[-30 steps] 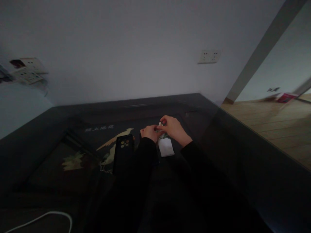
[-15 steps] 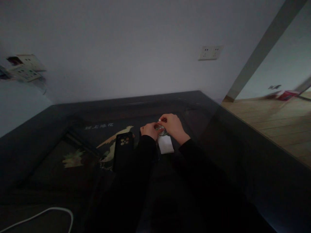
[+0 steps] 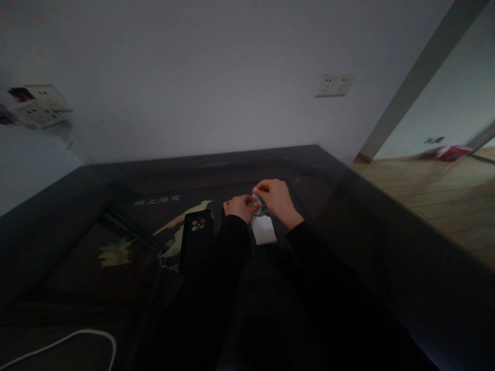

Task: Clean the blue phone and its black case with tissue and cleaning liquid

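Observation:
My left hand (image 3: 238,207) is closed around a small, pale, see-through object (image 3: 255,205), whose kind is too blurred to tell. Right beside it, my right hand (image 3: 276,200) pinches a tiny white piece (image 3: 254,195) between thumb and forefinger, just above the pale object. A white square stack that looks like paper or wipes (image 3: 264,232) lies below my hands. To the left, a black phone case (image 3: 196,239) with camera cut-outs lies on the table, partly behind my left sleeve. A dark, flat edge shows beside that sleeve, mostly hidden.
The dark glossy table (image 3: 340,216) carries a printed bird (image 3: 189,214) and pale lettering. A thin chain (image 3: 167,263) lies by the case. A white cable (image 3: 93,332) curves at lower left. Behind stands a wall with a socket (image 3: 334,85); wooden floor (image 3: 417,180) lies right.
My right hand has lifted slightly, and the tiny white piece sits a little higher over the pale object. My left hand has barely moved.

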